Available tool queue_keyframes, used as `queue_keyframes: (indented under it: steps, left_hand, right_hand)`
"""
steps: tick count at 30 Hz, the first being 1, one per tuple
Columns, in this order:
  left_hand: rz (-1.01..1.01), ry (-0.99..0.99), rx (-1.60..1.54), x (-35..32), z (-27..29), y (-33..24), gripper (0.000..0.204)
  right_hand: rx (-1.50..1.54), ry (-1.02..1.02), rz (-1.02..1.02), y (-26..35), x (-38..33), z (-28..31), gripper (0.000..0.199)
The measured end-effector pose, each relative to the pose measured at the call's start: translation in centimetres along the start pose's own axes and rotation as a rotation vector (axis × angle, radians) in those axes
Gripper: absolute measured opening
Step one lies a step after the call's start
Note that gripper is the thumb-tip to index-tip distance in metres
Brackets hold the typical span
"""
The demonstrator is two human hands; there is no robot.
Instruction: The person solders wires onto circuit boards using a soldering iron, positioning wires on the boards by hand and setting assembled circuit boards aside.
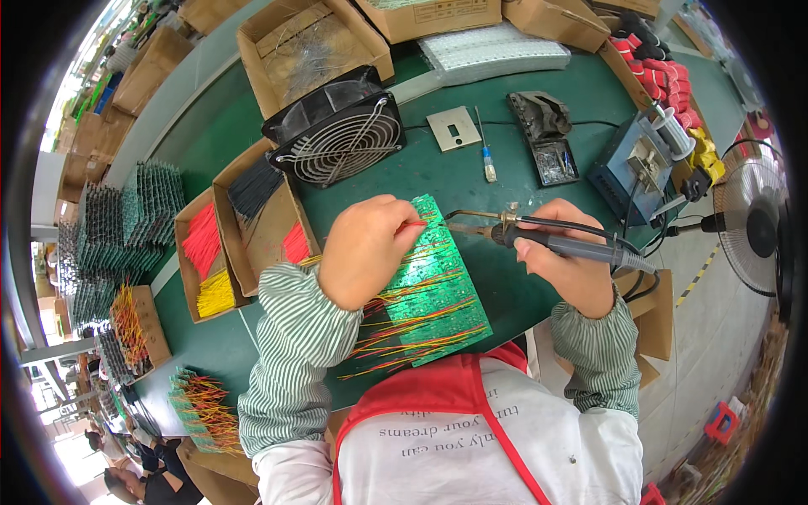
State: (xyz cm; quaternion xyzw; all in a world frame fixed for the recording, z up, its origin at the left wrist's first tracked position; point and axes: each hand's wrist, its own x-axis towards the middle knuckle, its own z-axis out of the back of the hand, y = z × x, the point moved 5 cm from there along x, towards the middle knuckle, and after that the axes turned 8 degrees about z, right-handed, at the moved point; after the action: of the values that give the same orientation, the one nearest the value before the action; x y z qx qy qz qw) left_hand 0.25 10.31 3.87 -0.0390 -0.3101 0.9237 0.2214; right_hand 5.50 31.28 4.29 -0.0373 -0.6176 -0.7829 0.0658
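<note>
A green circuit board panel lies on the green work table in front of me, with red, yellow and black wires trailing off its left side. My left hand is closed over the panel's upper left edge, pinching a red wire between thumb and fingertips. From the right, my right hand grips a soldering iron by its grey handle. A thin curved feed tube is mounted on the iron and reaches the board beside the wire. Whether the iron's tip touches the board is too small to tell.
Cardboard trays with red wires, yellow wires and black wires stand at left. A black fan, screwdriver, small black box and blue soldering station are beyond the board. Stacked boards stand far left.
</note>
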Motion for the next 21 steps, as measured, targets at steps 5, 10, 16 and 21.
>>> queue_keyframes:
  steps: [5, 10, 16, 21]
  left_hand:
    - [0.056, 0.065, -0.047, 0.8, -1.4, 0.7, 0.010]
    - [0.085, 0.095, -0.057, 0.8, -1.4, 0.9, 0.011]
    - [0.090, 0.125, -0.054, 1.0, -1.4, 1.0, 0.011]
    - [0.068, 0.119, -0.073, 1.1, -1.3, 0.9, 0.012]
  right_hand:
    - [0.116, 0.009, -0.061, -0.6, 0.0, -0.2, 0.017]
    - [0.128, 0.031, -0.069, -0.9, 0.3, -0.5, 0.016]
    - [0.108, 0.037, -0.068, -1.1, 0.6, -0.8, 0.016]
    - [0.085, -0.005, -0.009, -0.6, 0.4, -0.3, 0.016]
